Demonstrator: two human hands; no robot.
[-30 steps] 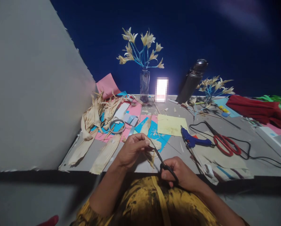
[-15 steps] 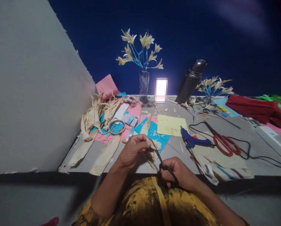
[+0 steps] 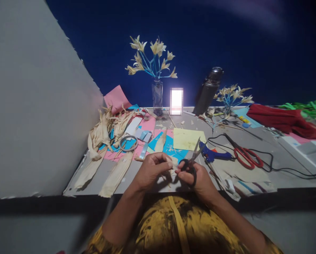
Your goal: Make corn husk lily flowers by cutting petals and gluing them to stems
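My left hand (image 3: 150,170) is closed in a pinch on a small pale piece of dried corn husk (image 3: 172,163) just above the table's near edge. My right hand (image 3: 197,178) grips black-handled scissors (image 3: 191,159); the blades point up and to the right, away from the husk. The fingertips of my right hand also touch the husk piece, so both hands meet over it. Loose husk scraps lie beneath them on blue paper (image 3: 171,148).
Long husk strips (image 3: 117,174) and a husk pile (image 3: 105,128) lie left. A tape ring (image 3: 126,143), yellow paper (image 3: 187,138), blue glue gun (image 3: 213,155), red scissors (image 3: 246,157) and a vase of husk flowers (image 3: 157,100) stand beyond. A metal flask (image 3: 207,92) stands behind.
My right hand has moved up to meet the left, and the scissors have swung from pointing up-left at the husk to pointing up-right. The view has shifted slightly right.
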